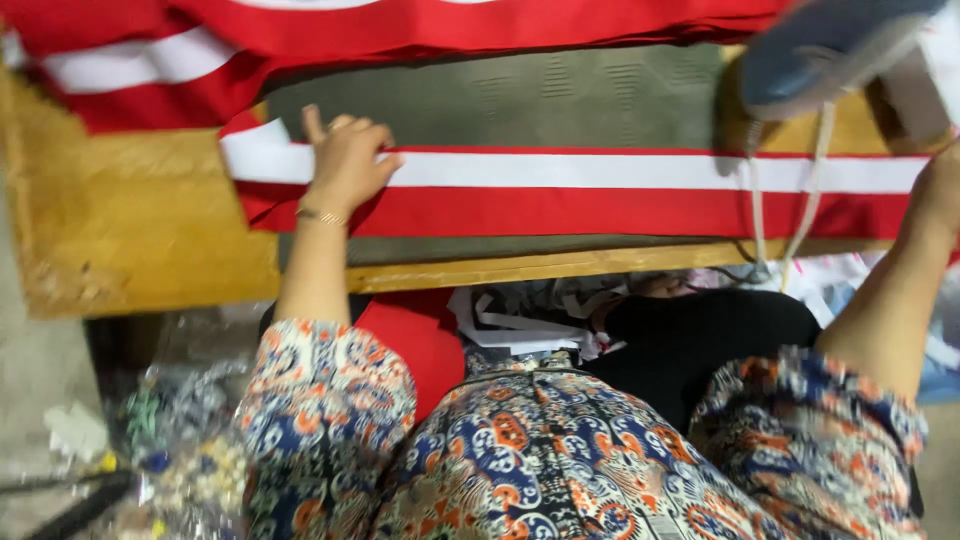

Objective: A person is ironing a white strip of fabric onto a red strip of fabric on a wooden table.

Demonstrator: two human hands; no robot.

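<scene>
Lying flat across the wooden table [130, 230], the red and white strip [600, 190] runs left to right between both hands, left hand [345, 165] pressing its left end with fingers together, right hand [940, 195] at the right end, grip unclear.

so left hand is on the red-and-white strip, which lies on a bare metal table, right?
Not quite. The head view shows the left hand on the red-and-white strip, but the strip lies on a grey-green pad over a wooden table, not bare metal.
</scene>
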